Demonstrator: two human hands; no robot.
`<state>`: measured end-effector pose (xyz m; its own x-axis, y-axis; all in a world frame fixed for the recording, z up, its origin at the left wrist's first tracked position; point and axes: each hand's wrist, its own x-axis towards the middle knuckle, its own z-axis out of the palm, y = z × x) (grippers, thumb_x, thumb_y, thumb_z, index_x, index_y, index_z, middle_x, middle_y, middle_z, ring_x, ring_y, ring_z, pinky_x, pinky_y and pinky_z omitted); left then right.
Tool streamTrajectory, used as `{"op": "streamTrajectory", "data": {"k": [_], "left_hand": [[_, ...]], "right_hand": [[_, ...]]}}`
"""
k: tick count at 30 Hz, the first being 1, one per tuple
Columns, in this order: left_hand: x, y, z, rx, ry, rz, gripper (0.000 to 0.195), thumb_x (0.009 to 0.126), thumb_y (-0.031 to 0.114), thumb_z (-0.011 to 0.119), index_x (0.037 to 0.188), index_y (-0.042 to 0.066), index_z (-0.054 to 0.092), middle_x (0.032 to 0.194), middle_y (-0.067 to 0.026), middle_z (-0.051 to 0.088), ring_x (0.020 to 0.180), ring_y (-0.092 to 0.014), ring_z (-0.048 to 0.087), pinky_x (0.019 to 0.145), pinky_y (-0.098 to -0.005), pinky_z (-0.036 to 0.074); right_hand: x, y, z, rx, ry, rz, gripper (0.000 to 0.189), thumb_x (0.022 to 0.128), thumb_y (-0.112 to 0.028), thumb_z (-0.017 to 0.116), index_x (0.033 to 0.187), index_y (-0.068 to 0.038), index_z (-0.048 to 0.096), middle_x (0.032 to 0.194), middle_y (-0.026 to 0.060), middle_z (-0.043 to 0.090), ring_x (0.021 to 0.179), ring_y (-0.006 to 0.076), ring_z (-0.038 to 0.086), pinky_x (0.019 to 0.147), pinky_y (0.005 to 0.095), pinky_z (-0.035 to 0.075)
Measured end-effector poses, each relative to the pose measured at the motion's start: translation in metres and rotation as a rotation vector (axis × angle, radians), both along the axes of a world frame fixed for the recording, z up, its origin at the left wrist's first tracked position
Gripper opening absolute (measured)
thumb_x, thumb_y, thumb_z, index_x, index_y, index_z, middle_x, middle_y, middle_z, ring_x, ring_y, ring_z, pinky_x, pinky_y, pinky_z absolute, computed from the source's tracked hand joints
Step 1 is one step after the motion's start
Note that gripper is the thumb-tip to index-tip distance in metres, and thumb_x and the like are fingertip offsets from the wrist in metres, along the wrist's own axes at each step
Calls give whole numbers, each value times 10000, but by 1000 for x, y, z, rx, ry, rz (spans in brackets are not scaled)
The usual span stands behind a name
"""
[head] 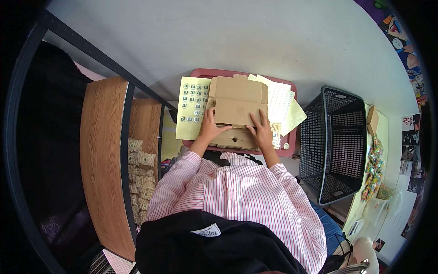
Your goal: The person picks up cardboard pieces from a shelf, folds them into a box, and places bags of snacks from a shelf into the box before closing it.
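Note:
A brown cardboard box with folding flaps lies in front of me on a red tray. My left hand rests on its left side, thumb stretched along the edge of a panel. The fingers of my right hand are spread over the panel's right end. Left of the box is a yellowish sheet of round stickers, partly under it. Several printed sheets lie to the right. Beside my right hand is a clear bag of pale pieces, with one round sticker near it.
An upright black plastic basket stands at the right. Bags of colourful sweets lie on a surface beyond it. At the left, a metal-framed shelf with wooden boards holds several bags of pale pieces. A plain wall rises behind the tray.

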<state>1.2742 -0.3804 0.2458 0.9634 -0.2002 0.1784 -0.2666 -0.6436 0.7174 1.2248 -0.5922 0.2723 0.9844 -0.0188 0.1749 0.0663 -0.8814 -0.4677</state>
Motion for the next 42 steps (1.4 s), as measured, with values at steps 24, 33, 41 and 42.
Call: {"op": "streamTrajectory", "data": {"k": [24,33,41,42], "left_hand": [[-3,-13,1,44,26,62,835,528,367,776,1086,-9,281,1036,-189,342,988,-351,394,835,-398,375],[-4,-14,-6,19,22,80,854,508,360,779,1094,-24,291,1048,-235,328,999,-396,359,870,-434,338],[-6,-15,0,45,59,48,822,528,310,772,1079,-52,282,1020,-222,322,1003,-378,338,878,-428,325],[-6,-14,-3,32,58,47,821,516,302,776,1071,-53,286,1016,-227,327,1005,-379,328,887,-429,314]], "right_hand": [[-2,3,-15,-108,-26,-9,507,732,-389,583,1197,-237,452,1282,144,322,1074,419,380,771,437,450],[-14,6,-10,-301,-73,47,471,763,-280,570,1214,-248,439,1317,128,292,1192,354,287,957,496,250],[-5,-5,-33,-312,-146,317,503,718,-181,520,1211,-230,432,1272,17,391,1187,239,341,975,497,230],[-5,-5,-34,-308,-157,319,511,708,-173,517,1209,-224,435,1264,15,402,1182,242,348,977,494,230]]}}
